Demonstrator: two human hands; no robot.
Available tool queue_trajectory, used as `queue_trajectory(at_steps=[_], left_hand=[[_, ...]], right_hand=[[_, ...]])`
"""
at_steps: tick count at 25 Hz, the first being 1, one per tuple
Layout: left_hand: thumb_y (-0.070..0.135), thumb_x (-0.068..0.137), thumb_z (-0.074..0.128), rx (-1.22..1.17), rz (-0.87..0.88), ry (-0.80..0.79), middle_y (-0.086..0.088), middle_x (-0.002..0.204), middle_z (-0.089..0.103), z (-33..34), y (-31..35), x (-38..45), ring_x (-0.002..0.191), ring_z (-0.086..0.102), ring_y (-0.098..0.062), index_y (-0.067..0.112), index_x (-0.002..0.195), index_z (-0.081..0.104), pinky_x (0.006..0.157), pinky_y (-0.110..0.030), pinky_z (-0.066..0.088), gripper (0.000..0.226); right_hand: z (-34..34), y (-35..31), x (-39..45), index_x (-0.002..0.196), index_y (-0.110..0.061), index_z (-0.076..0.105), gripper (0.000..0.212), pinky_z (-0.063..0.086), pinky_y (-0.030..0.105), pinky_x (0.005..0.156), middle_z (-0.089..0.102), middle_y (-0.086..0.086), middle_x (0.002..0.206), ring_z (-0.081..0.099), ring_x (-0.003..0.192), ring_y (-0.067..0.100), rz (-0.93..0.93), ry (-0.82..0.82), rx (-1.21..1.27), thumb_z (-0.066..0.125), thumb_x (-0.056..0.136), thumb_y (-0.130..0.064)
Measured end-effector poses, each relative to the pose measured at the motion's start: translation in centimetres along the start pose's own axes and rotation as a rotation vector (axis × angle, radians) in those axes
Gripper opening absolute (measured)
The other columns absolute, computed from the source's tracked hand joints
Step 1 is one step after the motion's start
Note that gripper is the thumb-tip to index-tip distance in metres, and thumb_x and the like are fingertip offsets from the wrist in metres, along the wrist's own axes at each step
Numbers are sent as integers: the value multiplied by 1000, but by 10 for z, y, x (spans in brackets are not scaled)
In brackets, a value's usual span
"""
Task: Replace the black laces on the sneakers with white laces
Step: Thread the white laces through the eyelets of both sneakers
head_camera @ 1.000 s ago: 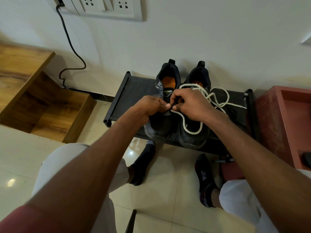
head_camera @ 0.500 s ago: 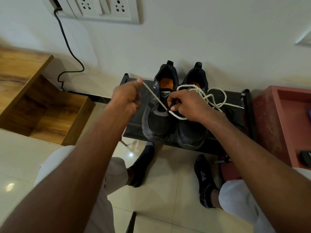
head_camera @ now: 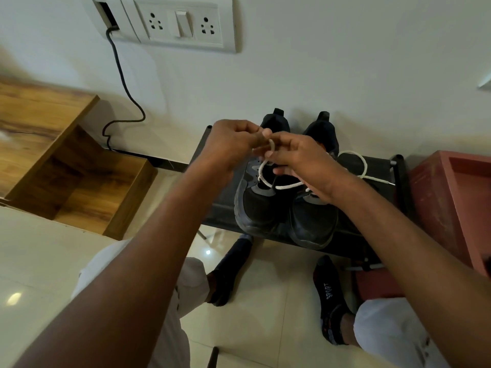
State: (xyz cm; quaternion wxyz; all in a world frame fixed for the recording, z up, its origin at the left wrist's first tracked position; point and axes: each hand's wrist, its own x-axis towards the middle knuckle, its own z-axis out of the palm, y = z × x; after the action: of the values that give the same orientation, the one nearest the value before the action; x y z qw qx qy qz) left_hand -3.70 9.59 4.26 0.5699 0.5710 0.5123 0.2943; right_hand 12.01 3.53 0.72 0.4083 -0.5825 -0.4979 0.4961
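Sneakers point(head_camera: 281, 208) toes toward viewer, heels at wall; both hands' fingers point(head_camera: 265, 135) pinching white lace point(head_camera: 288, 185).

left hand point(head_camera: 228, 147) swung back in | meets right hand point(head_camera: 305, 166), raised above sneakers | white lace point(head_camera: 268, 179) looped between

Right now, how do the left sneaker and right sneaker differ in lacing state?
1. The left sneaker has white lace only through its low eyelets, a loop rising to both hands; the right sneaker's lace lies loose behind it on the rack.
2. The left hand and right hand pinch the left sneaker's lace; neither grips the right sneaker's.

Shared: both black, side by side, heels to the wall.
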Motion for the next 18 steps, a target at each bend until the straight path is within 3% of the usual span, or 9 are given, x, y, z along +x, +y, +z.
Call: queue_trajectory(at_steps=[1,3,5,6,9,12,15,18], left_hand=[[14,94,75,-49,2,-6,6,59,65,-2,3,1,44,56,4,-1,92,72,44,-11,42,15],[18,95,74,27,52,-33,10,54,60,-8,3,8,46,52,2,8,88,74,45,-12,40,13],[17,96,70,347,133,-74,10,56,57,-16,-5,21,50,49,-4,18,91,78,48,-15,39,9],[12,96,66,574,191,-113,11,58,56,-18,-9,25,52,46,-6,25,97,78,50,-18,38,18],[2,93,62,1101,302,-382,14,84,56,-13,-24,34,69,50,-6,35,128,69,59,-23,37,48],[9,89,76,1192,291,-544,13,94,58,-13,-36,47,98,58,-18,33,143,58,80,-34,45,62],[16,82,85,1158,276,-600,20,82,51,-15,-35,61,86,54,-11,32,134,63,82,-36,40,59],[11,80,85,1094,248,-631,13,84,60,-19,-36,70,83,57,-4,30,117,68,83,-38,47,45]], right_hand=[[-1,1,-2,122,-12,71,20,57,41,98,79,6,104,75,105,20,8,-45,79,62,105,-15],[-2,6,-4,116,-5,72,23,61,43,92,74,12,82,75,81,28,8,-10,161,57,107,-19],[-2,14,-2,113,-8,73,22,60,37,72,67,9,69,63,57,21,28,99,113,55,109,-21],[-1,18,0,111,-10,72,21,57,35,63,68,8,67,59,51,19,31,144,43,54,109,-21],[4,34,4,106,-15,76,20,58,34,62,72,2,73,64,54,13,-39,231,-274,56,108,-18],[9,42,2,110,-23,81,18,56,26,70,69,-13,74,62,63,0,-119,276,-507,67,101,-15],[11,44,3,103,-27,79,10,54,22,63,68,-15,72,64,64,1,-115,294,-564,71,98,-24],[16,48,6,108,-31,81,15,49,16,65,71,-18,80,65,72,3,-95,290,-725,71,96,-32]])
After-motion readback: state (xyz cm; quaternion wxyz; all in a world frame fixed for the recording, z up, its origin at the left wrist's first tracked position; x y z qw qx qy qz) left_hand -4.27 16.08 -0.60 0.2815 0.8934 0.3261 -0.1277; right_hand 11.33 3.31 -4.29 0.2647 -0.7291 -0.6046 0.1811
